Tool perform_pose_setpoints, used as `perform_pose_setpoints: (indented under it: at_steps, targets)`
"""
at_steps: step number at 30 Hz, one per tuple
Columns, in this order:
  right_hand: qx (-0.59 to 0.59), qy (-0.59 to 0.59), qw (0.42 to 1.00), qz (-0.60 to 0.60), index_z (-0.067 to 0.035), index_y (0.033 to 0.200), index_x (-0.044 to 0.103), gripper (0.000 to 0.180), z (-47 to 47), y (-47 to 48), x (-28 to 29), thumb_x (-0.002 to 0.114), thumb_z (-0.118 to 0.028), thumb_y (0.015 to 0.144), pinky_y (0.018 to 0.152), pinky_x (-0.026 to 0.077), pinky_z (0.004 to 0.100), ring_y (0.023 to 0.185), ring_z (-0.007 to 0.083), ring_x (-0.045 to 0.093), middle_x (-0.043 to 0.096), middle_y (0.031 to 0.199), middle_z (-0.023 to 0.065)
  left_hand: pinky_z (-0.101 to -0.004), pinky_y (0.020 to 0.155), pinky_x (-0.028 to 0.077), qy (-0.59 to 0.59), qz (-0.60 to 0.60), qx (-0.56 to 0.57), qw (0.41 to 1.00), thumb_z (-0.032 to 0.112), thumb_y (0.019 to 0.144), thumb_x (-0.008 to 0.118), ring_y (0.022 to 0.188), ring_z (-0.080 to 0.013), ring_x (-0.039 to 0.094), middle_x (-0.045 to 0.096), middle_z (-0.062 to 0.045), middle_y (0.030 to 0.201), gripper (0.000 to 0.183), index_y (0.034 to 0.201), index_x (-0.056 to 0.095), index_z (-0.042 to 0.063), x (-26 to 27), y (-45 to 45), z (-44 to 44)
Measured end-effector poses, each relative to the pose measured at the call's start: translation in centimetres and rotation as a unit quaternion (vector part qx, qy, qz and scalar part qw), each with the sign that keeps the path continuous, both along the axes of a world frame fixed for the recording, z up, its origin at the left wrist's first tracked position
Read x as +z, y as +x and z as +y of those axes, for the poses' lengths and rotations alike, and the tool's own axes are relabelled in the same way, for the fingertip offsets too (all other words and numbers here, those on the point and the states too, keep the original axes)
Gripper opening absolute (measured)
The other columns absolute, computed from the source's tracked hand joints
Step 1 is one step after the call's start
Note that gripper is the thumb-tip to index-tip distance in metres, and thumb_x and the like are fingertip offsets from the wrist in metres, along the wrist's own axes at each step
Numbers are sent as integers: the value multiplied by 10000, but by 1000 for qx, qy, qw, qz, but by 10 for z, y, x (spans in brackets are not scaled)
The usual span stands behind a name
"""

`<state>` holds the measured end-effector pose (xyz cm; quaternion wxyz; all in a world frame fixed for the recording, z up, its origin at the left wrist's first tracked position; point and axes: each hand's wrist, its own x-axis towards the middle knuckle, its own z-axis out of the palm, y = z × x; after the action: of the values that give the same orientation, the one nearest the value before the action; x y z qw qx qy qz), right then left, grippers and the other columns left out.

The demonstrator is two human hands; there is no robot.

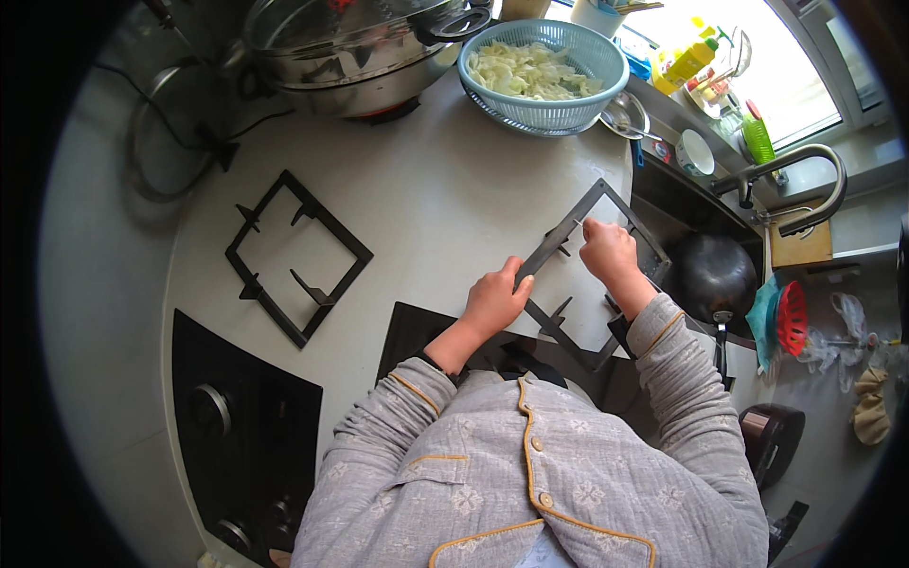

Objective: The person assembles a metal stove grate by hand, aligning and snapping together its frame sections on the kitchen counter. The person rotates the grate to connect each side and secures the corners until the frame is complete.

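My left hand [493, 298] grips one side of a square black metal pan support [555, 241], held up over the counter near the sink. Closed in a fist inside that frame, my right hand [609, 248] holds a thin, pale tool [579, 222]. Its short visible tip is close to the bar my left hand holds; whether it touches cannot be told, and the rest is hidden in my fingers. A second pan support [328, 219] lies on the white countertop [433, 177] to the left, its prongs pointing up.
Black glass hob panels [263, 454] lie at left and before my body. A steel steamer pot [348, 78] and a blue colander [547, 106] of cut cabbage stand at the back. At right, a black wok [714, 273] rests upside down in the sink [657, 181], below a faucet [827, 153].
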<state>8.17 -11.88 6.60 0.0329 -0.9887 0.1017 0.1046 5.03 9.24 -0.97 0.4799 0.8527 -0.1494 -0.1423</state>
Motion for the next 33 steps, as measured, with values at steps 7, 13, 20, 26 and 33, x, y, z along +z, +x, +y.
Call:
perform_pose_setpoints:
  at_steps: [7, 13, 20, 26, 33]
  targets:
    - [52, -25, 998, -5, -83, 960, 657, 172, 18, -13, -4, 590, -103, 803, 766, 569, 469, 849, 372, 717, 719, 847, 183, -505, 650, 506, -4, 8, 0, 1000, 301, 944, 609, 727, -430, 666, 665, -213, 743, 324, 1138, 572, 44, 2, 0, 3]
    - [97, -17, 995, 33, -74, 941, 653, 160, 40, -31, 1, 602, -96, 791, 729, 573, 460, 827, 370, 716, 714, 822, 185, -492, 640, 508, -9, -10, 7, 1000, 302, 942, 611, 714, -425, 666, 664, -206, 732, 330, 1136, 573, 37, -3, -1, 1]
    - [122, -22, 991, 41, -79, 928, 655, 141, 49, -35, 0, 599, -98, 800, 709, 568, 464, 807, 359, 718, 715, 803, 169, -533, 705, 532, 13, 25, -14, 999, 311, 948, 595, 793, -445, 678, 695, -230, 817, 337, 1159, 558, 51, 10, 3, 3]
    - [87, -5, 996, 19, -89, 936, 654, 150, 36, -33, -3, 583, -103, 805, 717, 560, 487, 803, 374, 713, 707, 803, 181, -532, 698, 531, 11, 3, -6, 1000, 315, 950, 596, 785, -444, 677, 693, -225, 806, 343, 1166, 554, 52, 1, 1, 3]
    - [70, 9, 997, 17, -84, 962, 641, 185, 25, -29, -4, 584, -105, 787, 719, 559, 501, 809, 401, 706, 700, 801, 204, -532, 701, 531, 15, 15, -14, 1000, 313, 951, 593, 787, -443, 678, 693, -226, 803, 335, 1157, 552, 52, 6, 0, 1]
